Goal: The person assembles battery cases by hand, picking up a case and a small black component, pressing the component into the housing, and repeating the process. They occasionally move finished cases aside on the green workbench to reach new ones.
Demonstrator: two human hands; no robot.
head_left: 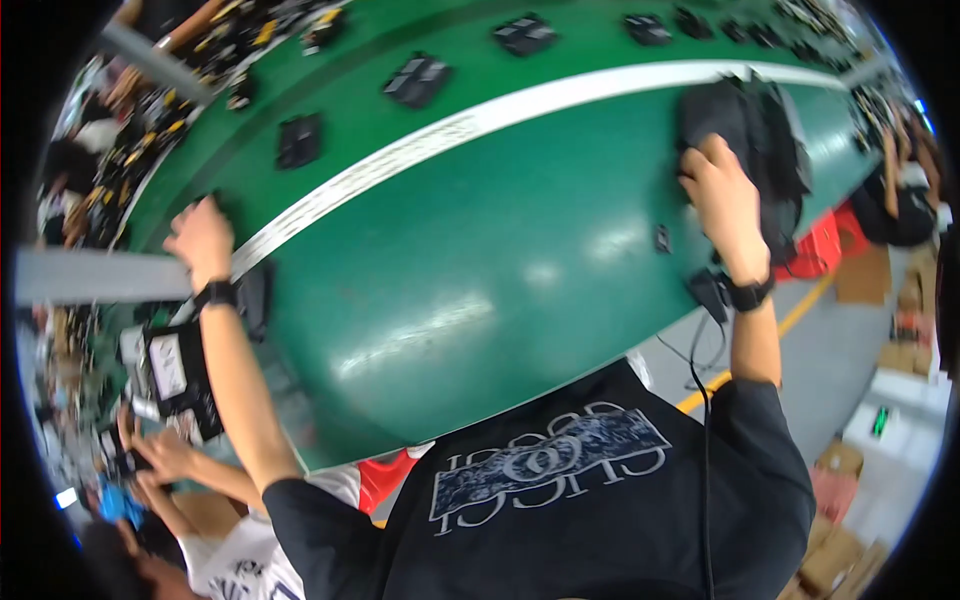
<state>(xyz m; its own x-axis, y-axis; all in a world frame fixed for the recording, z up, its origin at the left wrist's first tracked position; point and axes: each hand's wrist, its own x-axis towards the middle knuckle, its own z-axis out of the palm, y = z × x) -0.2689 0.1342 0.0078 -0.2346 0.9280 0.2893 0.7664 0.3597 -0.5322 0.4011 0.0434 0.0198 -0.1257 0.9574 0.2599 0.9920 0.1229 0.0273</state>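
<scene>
My left hand [203, 240] reaches to the far left of the green table. Its fingers are curled beside a small dark thing [216, 202], mostly hidden behind them. At the right my right hand [722, 195] is closed against the near side of a black soft bag [712, 112], its fingertips partly hidden. More dark, floppy material [785, 150] lies bunched against that bag. A small black piece [662, 238] rests on the table left of my right wrist. Close to that wrist hangs a black box-like piece [708, 292] with a cable.
Beyond a white strip [480, 122], several black pouches [418, 80] lie spaced out on a green surface [370, 50]. A grey post [105, 277] crosses at the left, near a black case [185, 370]. Another person's hand [165, 450] is at lower left. Red bins [820, 245] stand right.
</scene>
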